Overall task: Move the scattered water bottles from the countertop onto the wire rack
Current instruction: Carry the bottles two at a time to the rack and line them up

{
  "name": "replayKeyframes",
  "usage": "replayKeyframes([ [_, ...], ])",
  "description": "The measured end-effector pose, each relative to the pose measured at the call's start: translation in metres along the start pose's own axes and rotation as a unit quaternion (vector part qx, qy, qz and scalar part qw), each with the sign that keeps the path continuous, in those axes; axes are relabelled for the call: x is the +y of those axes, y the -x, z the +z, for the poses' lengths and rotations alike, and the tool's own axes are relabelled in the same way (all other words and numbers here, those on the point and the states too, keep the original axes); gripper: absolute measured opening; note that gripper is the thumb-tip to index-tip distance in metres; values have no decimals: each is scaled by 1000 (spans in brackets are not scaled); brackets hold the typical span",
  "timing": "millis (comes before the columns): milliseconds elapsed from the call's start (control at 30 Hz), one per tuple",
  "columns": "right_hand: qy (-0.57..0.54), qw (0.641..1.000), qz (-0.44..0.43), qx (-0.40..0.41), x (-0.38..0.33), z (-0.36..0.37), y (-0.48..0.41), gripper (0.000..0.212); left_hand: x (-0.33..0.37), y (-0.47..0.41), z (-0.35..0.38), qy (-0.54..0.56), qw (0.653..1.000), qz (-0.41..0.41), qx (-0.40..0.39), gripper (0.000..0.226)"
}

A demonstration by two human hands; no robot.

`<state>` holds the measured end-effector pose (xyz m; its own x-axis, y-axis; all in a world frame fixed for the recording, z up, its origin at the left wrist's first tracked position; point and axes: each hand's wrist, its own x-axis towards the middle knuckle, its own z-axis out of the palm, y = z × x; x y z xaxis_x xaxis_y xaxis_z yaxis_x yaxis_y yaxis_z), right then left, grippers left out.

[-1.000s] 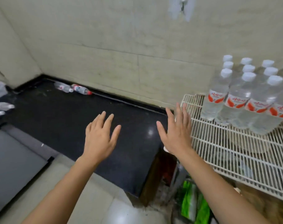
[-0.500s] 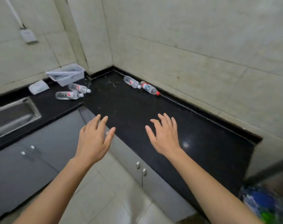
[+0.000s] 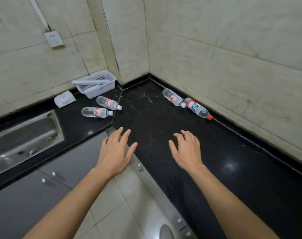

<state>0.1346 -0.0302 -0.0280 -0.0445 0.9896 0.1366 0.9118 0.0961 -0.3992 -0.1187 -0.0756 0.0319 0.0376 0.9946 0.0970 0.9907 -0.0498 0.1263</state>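
— Water bottles (image 3: 96,112): where, what look?
— Four, lying flat on the desk (image 3: 164,135): two by the basket (image 3: 95,85), two along the right wall (image 3: 233,66). Clear, red labels, white caps, one red. I judge them light, slick, squashy; I'd grip mid-body. My left hand (image 3: 115,149) and right hand (image 3: 186,150) hover, fingers (image 3: 127,136) apart, empty.

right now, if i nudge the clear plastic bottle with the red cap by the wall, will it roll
Likely yes: the clear red-capped plastic bottle lies sideways on the glossy black countertop, so it should roll easily. The tiled wall beside it would probably stop it. The white-capped clear bottle near its base may shift too.
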Motion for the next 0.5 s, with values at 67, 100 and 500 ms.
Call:
replayKeyframes([
  [67,-4,1000,-19,-21,-15,7,-43,47,-17,-34,-7,-16,1000,-5,6,72],
  [100,-5,999,-30,-33,-25,11,-64,48,-27,-50,-10,-22,1000,-11,7,74],
  [500,-3,983,-114,-141,-142,100,-243,50,-190,-192,16,-29,996,-80,-29,66],
])
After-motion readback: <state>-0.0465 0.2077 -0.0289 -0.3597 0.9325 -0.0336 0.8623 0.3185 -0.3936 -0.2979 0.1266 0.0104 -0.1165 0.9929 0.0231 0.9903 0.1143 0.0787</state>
